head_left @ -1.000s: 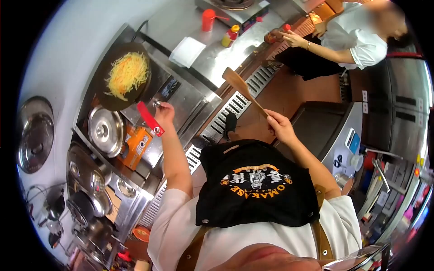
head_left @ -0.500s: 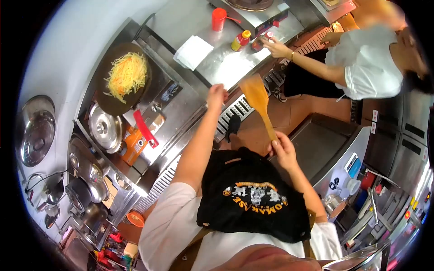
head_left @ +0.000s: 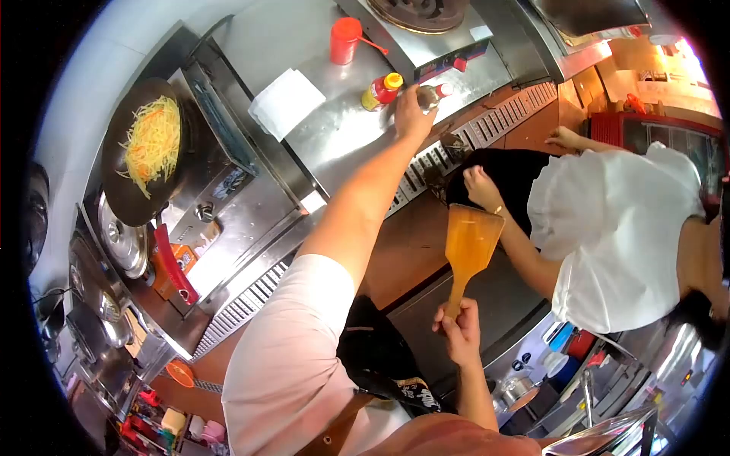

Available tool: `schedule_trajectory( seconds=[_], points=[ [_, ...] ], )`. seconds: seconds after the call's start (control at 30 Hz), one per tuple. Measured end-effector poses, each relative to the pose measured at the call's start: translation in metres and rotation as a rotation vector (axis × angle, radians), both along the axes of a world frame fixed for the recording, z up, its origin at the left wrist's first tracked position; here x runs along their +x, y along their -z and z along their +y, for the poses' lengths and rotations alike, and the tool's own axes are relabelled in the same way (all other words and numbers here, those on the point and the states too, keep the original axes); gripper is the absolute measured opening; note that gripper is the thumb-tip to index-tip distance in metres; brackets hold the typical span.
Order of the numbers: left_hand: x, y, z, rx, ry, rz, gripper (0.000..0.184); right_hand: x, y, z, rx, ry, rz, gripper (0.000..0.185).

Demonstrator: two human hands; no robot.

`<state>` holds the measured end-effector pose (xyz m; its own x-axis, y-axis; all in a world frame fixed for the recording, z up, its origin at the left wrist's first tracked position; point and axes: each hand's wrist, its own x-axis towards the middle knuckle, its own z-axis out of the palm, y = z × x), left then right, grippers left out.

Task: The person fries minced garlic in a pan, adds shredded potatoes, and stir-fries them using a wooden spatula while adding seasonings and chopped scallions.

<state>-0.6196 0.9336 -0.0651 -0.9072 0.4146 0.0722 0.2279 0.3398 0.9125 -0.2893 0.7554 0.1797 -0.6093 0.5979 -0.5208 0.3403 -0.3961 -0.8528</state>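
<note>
My left hand (head_left: pixel 413 115) is stretched out to the steel counter, its fingers round a small bottle with a red cap (head_left: pixel 431 96). Just left of it stands a red bottle with a yellow cap (head_left: pixel 382 92). In my right hand (head_left: pixel 461 328) is the handle of a wooden spatula (head_left: pixel 471 242), its flat blade pointing up. A dark pan (head_left: pixel 125 176) with a red handle (head_left: pixel 173 266) sits on the stove at the left, holding shredded yellow and orange food (head_left: pixel 154 140).
A co-worker (head_left: pixel 608 228) in a white top stands close at the right, one hand near the spatula blade. On the counter (head_left: pixel 262 45) are a red container (head_left: pixel 346 41), white cloths (head_left: pixel 287 103) and a burner (head_left: pixel 420 13). A metal lid (head_left: pixel 122 235) lies below the pan.
My left hand has moved from near the pan handle to the small bottle on the counter. The co-worker's hand has left that bottle. The spatula has turned and its blade now points up.
</note>
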Motion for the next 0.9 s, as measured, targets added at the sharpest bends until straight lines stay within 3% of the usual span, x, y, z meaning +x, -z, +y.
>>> schedule_trajectory(
  seconds=[0.1,0.17,0.23,0.3,0.37,0.4,0.5,0.53,0.7,0.8,0.83,0.9],
  points=[
    [0.007,-0.001,-0.017,0.126,0.054,-0.061,0.054,-0.024,0.008,0.025,0.262,-0.054,-0.123,0.017],
    [0.026,-0.027,-0.055,0.141,0.071,0.111,0.044,-0.059,0.005,0.048,0.577,-0.107,-0.251,0.013],
    [0.044,-0.057,-0.106,0.129,0.351,-0.295,0.036,-0.107,-0.01,0.069,0.514,0.01,-0.323,0.018],
    [0.065,-0.095,-0.16,0.082,0.385,-0.344,0.032,-0.14,-0.005,0.083,0.718,-0.048,-0.251,0.02],
    [0.08,-0.129,-0.213,0.121,0.263,0.021,0.038,-0.173,-0.009,0.076,0.859,-0.156,-0.102,0.02],
    [0.085,-0.154,-0.236,0.057,0.196,0.015,0.042,-0.185,-0.026,0.063,0.716,-0.266,-0.115,0.018],
    [0.084,-0.206,-0.296,-0.006,0.092,0.024,0.053,-0.201,-0.055,0.02,0.828,-0.461,-0.043,0.019],
    [0.078,-0.223,-0.316,-0.159,0.148,0.027,0.062,-0.209,-0.073,0.007,0.867,-0.478,0.031,0.018],
    [0.041,-0.306,-0.388,-0.191,-0.003,0.175,0.047,-0.261,-0.137,-0.056,0.834,-0.499,0.215,0.022],
    [0.015,-0.316,-0.428,-0.297,-0.095,0.247,0.048,-0.298,-0.141,-0.088,0.92,-0.547,0.265,0.023],
    [0.008,-0.325,-0.442,-0.343,-0.123,0.239,0.048,-0.31,-0.137,-0.099,1.159,-0.564,0.393,0.023],
    [-0.007,-0.327,-0.469,-0.427,-0.154,0.193,0.044,-0.331,-0.137,-0.131,1.299,-0.553,0.372,0.022]
  ],
)
